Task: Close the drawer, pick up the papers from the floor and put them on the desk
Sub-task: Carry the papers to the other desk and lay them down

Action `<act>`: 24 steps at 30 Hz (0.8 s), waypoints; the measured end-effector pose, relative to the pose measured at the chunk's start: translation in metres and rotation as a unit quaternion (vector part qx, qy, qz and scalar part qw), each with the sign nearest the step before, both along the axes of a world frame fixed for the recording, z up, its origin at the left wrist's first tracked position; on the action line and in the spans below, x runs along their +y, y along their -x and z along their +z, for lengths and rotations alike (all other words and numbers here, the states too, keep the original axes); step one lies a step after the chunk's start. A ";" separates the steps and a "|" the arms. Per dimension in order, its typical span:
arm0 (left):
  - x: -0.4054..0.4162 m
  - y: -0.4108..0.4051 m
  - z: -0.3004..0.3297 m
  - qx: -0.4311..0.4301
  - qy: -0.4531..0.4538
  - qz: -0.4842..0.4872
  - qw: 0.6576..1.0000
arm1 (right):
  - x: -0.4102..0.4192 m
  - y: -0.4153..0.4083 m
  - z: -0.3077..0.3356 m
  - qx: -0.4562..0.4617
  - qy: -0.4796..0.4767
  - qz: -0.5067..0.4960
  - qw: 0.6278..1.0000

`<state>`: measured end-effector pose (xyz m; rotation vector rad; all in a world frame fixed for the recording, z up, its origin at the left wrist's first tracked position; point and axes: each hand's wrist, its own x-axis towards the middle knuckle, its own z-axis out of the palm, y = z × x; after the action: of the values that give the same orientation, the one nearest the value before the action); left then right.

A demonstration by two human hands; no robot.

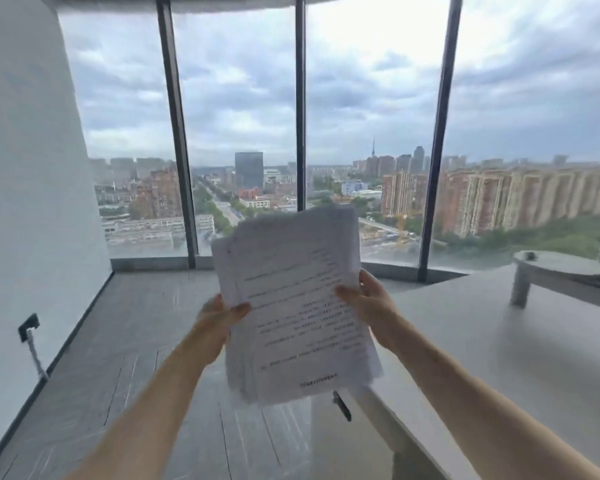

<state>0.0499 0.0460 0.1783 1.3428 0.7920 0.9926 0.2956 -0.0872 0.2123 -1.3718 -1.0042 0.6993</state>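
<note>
A stack of white printed papers (291, 299) is held up in the air in front of me, slightly fanned and tilted. My left hand (219, 315) grips its left edge with the thumb on the front sheet. My right hand (369, 299) grips its right edge the same way. The papers hang over the floor just left of the light grey desk (482, 341), whose top stretches away to the right. Below the papers, at the desk's front corner, a dark handle (342, 407) sticks out. I cannot tell whether the drawer is closed.
A grey monitor stand (551, 268) sits on the desk at the far right. Grey tiled floor (118, 358) runs to tall windows (243, 133) ahead. A white wall (25, 202) on the left has a socket with a hanging cable (30, 336).
</note>
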 end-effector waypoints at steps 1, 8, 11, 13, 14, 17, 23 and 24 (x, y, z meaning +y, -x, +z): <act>-0.011 -0.014 0.017 -0.008 -0.021 -0.002 1.000 | -0.017 -0.007 0.017 -0.016 -0.011 -0.018 1.000; -0.081 -0.139 0.102 -0.086 -0.091 -0.094 0.988 | -0.141 -0.076 0.094 -0.041 -0.080 -0.194 0.977; -0.117 -0.196 0.116 -0.104 -0.091 -0.129 0.982 | -0.188 -0.114 0.104 -0.014 -0.089 -0.270 0.958; -0.137 -0.228 0.117 -0.094 -0.089 -0.159 0.979 | -0.215 -0.139 0.103 -0.007 -0.092 -0.310 0.946; -0.145 -0.243 0.117 -0.091 -0.086 -0.169 0.978 | -0.227 -0.150 0.100 -0.004 -0.096 -0.329 0.939; -0.169 -0.282 0.112 -0.090 -0.075 -0.192 0.974 | -0.260 -0.171 0.091 -0.004 -0.106 -0.366 0.924; -0.221 -0.335 0.093 -0.088 -0.068 -0.258 0.960 | -0.324 -0.187 0.073 -0.026 -0.081 -0.438 0.895; -0.229 -0.342 0.089 -0.086 -0.068 -0.270 0.957 | -0.335 -0.188 0.070 -0.027 -0.078 -0.451 0.889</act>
<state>0.3923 -0.1832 0.2675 1.4604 0.2011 0.7178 0.4836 -0.4222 0.2825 -1.5185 -0.3526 -0.1207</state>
